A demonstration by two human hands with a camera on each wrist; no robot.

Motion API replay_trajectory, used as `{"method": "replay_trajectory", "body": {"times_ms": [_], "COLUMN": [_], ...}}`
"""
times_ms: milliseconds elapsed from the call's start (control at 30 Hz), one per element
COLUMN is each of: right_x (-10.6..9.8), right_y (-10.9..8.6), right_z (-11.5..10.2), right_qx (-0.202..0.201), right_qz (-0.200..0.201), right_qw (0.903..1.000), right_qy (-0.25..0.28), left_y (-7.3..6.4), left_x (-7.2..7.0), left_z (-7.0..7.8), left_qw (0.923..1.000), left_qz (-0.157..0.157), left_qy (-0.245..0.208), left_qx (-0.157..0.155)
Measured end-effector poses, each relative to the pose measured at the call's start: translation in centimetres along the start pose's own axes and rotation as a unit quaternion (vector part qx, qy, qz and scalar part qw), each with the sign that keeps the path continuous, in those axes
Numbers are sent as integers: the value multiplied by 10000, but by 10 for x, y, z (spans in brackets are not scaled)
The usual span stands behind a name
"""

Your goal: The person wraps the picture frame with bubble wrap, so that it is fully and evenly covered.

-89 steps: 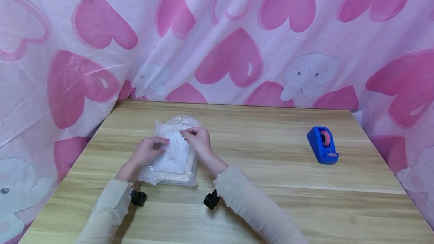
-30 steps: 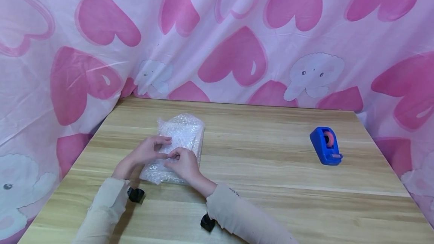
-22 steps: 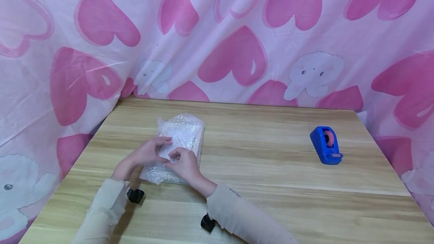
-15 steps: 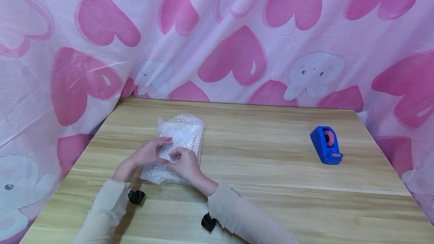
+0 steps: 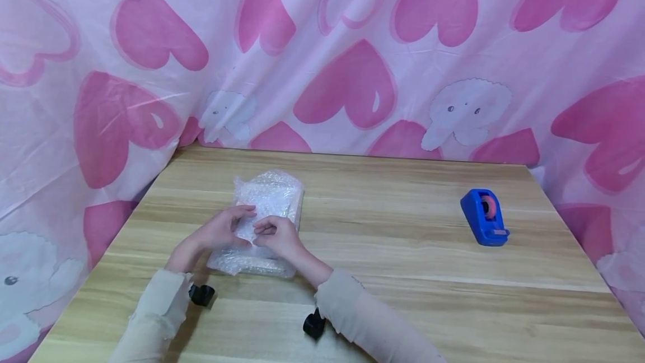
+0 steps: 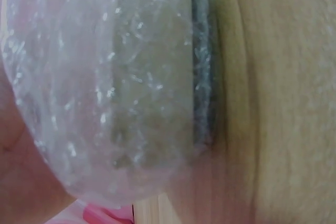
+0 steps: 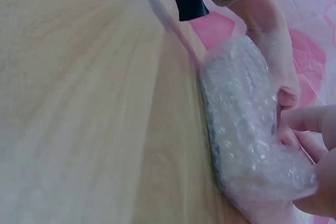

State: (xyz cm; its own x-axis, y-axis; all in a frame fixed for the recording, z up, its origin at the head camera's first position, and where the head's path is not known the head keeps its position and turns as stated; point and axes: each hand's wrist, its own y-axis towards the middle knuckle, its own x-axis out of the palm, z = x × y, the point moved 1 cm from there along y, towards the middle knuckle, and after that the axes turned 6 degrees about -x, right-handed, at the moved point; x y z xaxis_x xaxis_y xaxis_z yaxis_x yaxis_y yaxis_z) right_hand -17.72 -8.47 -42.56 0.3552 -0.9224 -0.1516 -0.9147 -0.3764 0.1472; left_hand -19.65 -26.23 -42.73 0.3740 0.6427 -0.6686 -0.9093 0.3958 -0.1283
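Note:
A flat package in clear bubble wrap (image 5: 272, 189) lies on the left half of the table. Through the wrap a pale, board-like thing with a dark edge shows in the left wrist view; its kind is hidden. My left hand (image 5: 219, 231) rests on the package's left side, thumb and fingers curved apart over it. Facing it, my right hand (image 5: 282, 237) has curled fingers and pinches the bubble wrap near the middle. In the right wrist view, a loose fold of wrap (image 7: 291, 177) stands up beside the right hand (image 7: 320, 145), close to the left hand's fingers.
A blue tape dispenser (image 5: 485, 217) with a pink roll stands on the right of the wooden table (image 5: 393, 251). Pink heart-patterned cloth (image 5: 347, 83) hangs behind and at both sides. Black wrist cameras, the left (image 5: 201, 294) and the right (image 5: 314, 324), hang under the sleeves.
My right hand has come down from the package's upper part to beside the left thumb, then shifted slightly right. More of the package's near edge shows now. The left hand has stayed in place.

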Motion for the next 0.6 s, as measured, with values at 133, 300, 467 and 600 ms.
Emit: {"method": "replay_trajectory", "body": {"times_ms": [133, 300, 467, 600], "right_x": [-3, -8, -9, -10], "right_y": [8, 11, 12, 13], "right_z": [13, 14, 15, 18], "right_qx": [-16, -305, -674, -850], "right_qz": [160, -31, -227, -278], "right_qw": [9997, 9918, 9763, 9692], "right_qy": [-183, -1243, -2042, -2294], "left_y": [0, -3, -5, -4], "left_x": [0, -3, -5, -5], "left_z": [0, 1, 5, 4], "left_qw": [9999, 9991, 9982, 9980], "left_qz": [-95, -367, -564, -608], "left_qy": [5, -112, -182, -107], "left_qx": [-35, -182, -101, -99]}}
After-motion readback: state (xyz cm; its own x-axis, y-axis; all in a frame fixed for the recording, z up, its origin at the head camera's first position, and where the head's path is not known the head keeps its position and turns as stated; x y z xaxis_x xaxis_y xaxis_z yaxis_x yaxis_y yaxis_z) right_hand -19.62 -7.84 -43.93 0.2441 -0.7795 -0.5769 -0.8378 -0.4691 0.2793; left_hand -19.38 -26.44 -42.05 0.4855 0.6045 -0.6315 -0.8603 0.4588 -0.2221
